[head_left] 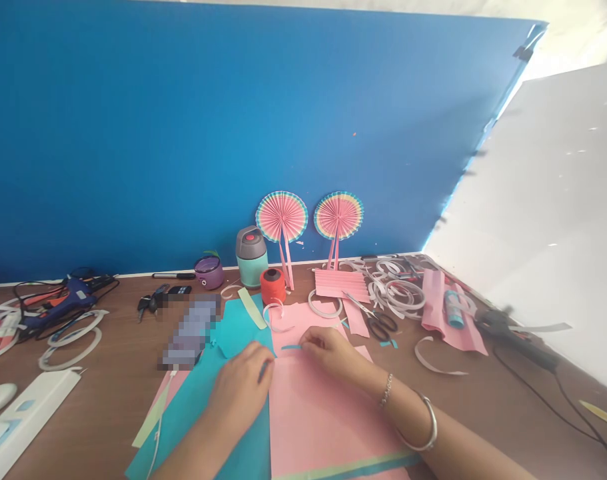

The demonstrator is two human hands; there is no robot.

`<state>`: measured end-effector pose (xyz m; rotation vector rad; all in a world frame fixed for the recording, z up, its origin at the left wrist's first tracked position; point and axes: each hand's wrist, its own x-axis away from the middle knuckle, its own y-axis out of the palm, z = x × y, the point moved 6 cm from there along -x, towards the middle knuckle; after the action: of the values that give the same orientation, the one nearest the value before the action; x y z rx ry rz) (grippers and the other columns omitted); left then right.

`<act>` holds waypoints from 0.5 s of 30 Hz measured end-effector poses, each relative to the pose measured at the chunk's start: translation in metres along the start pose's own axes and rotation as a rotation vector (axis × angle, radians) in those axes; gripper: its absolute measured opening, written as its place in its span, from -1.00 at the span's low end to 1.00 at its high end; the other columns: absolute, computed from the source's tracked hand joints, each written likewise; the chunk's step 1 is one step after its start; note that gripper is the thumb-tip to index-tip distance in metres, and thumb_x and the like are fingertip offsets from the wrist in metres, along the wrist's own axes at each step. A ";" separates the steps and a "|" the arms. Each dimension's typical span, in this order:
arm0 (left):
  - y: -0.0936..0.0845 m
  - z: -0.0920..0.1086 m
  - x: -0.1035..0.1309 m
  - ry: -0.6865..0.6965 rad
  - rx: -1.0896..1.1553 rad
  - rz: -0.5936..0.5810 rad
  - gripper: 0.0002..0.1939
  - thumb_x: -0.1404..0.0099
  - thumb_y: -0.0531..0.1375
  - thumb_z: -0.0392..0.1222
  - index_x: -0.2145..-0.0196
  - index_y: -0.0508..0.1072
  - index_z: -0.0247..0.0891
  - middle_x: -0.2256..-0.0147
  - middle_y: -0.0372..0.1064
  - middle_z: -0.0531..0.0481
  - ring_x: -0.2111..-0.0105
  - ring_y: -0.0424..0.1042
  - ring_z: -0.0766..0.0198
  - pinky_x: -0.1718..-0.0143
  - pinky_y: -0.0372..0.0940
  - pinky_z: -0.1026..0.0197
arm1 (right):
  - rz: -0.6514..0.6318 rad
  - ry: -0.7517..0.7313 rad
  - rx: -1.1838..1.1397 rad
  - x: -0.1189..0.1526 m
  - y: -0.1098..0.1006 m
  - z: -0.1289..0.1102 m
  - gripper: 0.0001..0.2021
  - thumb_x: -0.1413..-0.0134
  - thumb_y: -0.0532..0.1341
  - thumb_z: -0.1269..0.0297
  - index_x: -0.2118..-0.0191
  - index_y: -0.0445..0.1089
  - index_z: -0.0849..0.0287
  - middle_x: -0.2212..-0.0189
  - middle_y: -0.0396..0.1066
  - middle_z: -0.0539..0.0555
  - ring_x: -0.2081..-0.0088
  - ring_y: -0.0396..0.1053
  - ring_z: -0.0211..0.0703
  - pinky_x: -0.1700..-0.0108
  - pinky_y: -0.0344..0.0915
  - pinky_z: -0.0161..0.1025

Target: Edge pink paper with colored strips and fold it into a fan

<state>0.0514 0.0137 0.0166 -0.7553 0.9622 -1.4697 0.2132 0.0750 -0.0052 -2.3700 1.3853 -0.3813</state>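
Observation:
My right hand (328, 352), with a bracelet and a bangle at its wrist, is closed in a pinch at the end of a narrow teal paper strip (290, 347). Pink paper (323, 407) with green and teal bands along its near edge lies beneath it. To the left, my left hand (243, 380) rests by the pink paper's edge over a large teal sheet (183, 420). Its fingers are curled, and a small dark bluish piece (263, 371) shows at them, too little to name.
Two pink paper fans (282, 217) stand against the blue board. Before them are a mint flask (252, 260), a red container (272, 287), a pleated pink piece (341, 284) and scissors (378, 323). A glue gun (68, 303) and a power strip (30, 417) lie left; white rings (398, 293) lie right.

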 end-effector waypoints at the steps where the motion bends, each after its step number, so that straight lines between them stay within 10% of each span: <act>1: 0.004 0.009 0.005 0.079 -0.049 -0.012 -0.74 -0.29 -0.05 -0.31 0.38 0.42 -0.19 0.33 0.39 -0.01 0.37 0.37 0.22 0.39 0.15 0.23 | 0.003 0.032 -0.028 0.000 -0.004 0.000 -0.92 0.03 0.08 0.40 0.45 0.30 0.20 0.54 0.26 -0.05 0.50 0.13 -0.32 0.47 0.03 -0.39; 8: 0.047 0.044 0.028 0.385 -0.383 -0.062 -0.79 -0.20 0.04 -0.44 0.39 0.46 -0.30 0.41 0.34 -0.10 0.33 0.32 0.05 0.35 0.20 0.06 | -0.135 0.249 -0.049 0.002 -0.005 -0.001 -0.88 0.08 0.13 0.28 0.52 0.22 0.19 0.59 0.07 -0.08 0.54 -0.01 -0.35 0.53 -0.06 -0.38; 15: 0.050 0.041 0.034 0.402 -0.429 0.002 -0.80 -0.18 0.08 -0.45 0.37 0.48 -0.31 0.37 0.32 -0.09 0.31 0.30 0.07 0.34 0.25 0.05 | -0.059 0.041 0.163 -0.015 0.020 -0.008 -0.83 0.18 0.07 0.40 0.62 0.01 0.16 0.59 -0.01 -0.08 0.52 -0.06 -0.33 0.53 -0.09 -0.35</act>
<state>0.1057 -0.0258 -0.0113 -0.7730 1.6190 -1.4587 0.1876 0.0776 -0.0072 -2.2853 1.2525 -0.5404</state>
